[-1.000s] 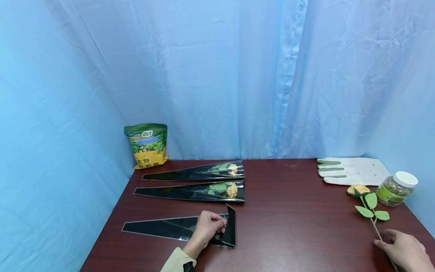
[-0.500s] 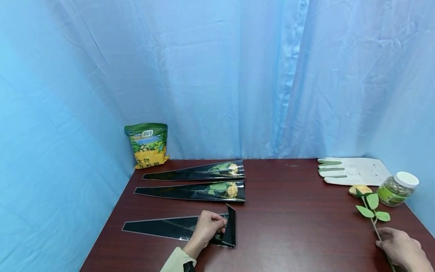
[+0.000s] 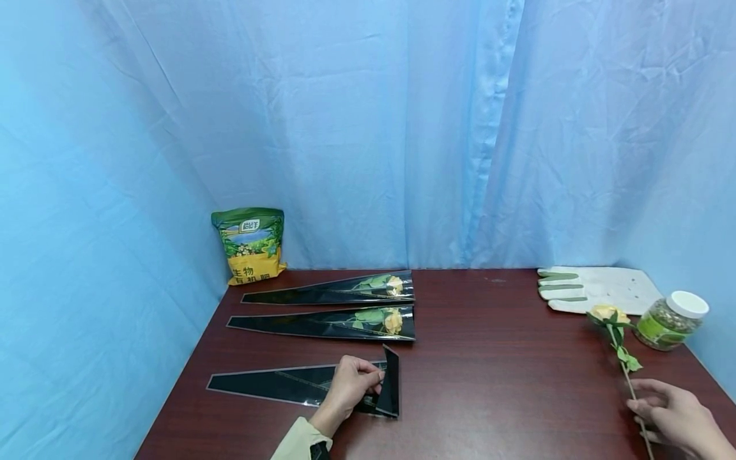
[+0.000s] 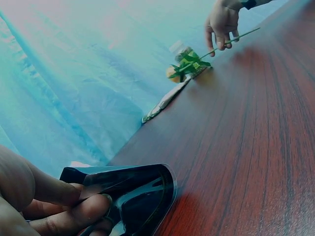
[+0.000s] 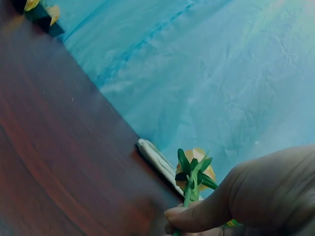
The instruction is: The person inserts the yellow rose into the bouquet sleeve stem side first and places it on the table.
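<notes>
My left hand [image 3: 349, 386] pinches the wide end of a black flower sleeve [image 3: 259, 383] with a clear front, lying at the near left of the table. In the left wrist view the sleeve's mouth [image 4: 147, 196] gapes beside the fingers. At the far right, my right hand [image 3: 673, 412] pinches the stem of a yellow artificial rose [image 3: 609, 313] between thumb and fingers. Its bloom points toward the back, and the left wrist view has the stem raised off the table. Beyond the left hand lie two more black sleeves [image 3: 287, 297], [image 3: 299, 326], each with a yellow rose inside.
A green and yellow fertilizer bag [image 3: 250, 246] stands at the back left corner. White and green work gloves [image 3: 604, 287] lie at the back right, beside a white-lidded jar [image 3: 673, 319]. Blue curtains [image 3: 345, 128] enclose the dark red wooden table [image 3: 489, 383].
My right hand has lifted the rose slightly and turned it, so its leaves now show edge-on and the stem stands more upright in view. The left hand has kept still on the sleeve.
</notes>
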Available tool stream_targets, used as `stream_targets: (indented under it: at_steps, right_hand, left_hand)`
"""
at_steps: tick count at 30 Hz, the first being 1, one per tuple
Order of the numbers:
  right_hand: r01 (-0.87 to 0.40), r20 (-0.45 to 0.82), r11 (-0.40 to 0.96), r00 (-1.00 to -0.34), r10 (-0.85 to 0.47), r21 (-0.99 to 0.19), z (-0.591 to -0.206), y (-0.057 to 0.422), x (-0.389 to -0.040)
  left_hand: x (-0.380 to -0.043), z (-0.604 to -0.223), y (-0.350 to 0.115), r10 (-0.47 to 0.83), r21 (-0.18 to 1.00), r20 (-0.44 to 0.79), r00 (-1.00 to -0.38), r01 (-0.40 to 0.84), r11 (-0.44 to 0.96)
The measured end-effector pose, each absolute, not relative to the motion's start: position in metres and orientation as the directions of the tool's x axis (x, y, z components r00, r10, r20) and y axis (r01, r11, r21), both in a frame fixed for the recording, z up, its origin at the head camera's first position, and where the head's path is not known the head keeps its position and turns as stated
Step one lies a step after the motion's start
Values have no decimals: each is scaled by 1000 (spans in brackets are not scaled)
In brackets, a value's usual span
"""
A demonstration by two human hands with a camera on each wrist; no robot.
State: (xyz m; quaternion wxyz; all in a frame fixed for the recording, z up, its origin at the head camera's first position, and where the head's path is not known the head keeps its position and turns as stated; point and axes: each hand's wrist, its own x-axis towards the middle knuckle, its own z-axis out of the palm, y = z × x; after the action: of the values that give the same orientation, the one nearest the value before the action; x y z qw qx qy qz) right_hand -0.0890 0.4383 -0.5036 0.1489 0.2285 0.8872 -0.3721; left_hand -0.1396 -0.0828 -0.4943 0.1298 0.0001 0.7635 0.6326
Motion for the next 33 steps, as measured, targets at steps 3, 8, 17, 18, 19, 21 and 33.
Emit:
stream_targets:
  at_steps: [3,8,17,18,19,21,33]
  right_hand:
    - [520,-459,534,-851,256,-666,-503,439,-91]
    - [518,-487,379,-854,183,-767,-493,431,-93]
    - [404,-397,161,-915,75,-900,-482,414,-92]
    - [372,-367,111,-928,61,-922,-484,413,-91]
    - [339,-336,55,-941,49,-939,-485,412,-90]
    - [264,-266,-71,-964,15,-962,-489,410,-89]
    - [147,25,-641,-968,-251,-753,-497,394,-96]
  left_hand:
    - [-140,-495,-83,166,967,-197,-966,-164,196]
    - [-141,-495,-82,173,968,-197,-965,-164,189]
    - [-140,-495,-83,181,970,-188,-965,-153,191]
    - [-140,-495,-83,181,970,-188,-965,-153,190]
    - [-140,-495,-83,180,970,-189,-965,-154,191]
    - [-140,-495,-83,179,969,-191,-965,-156,191]
    - [-140,-496,-83,165,963,-197,-966,-160,216]
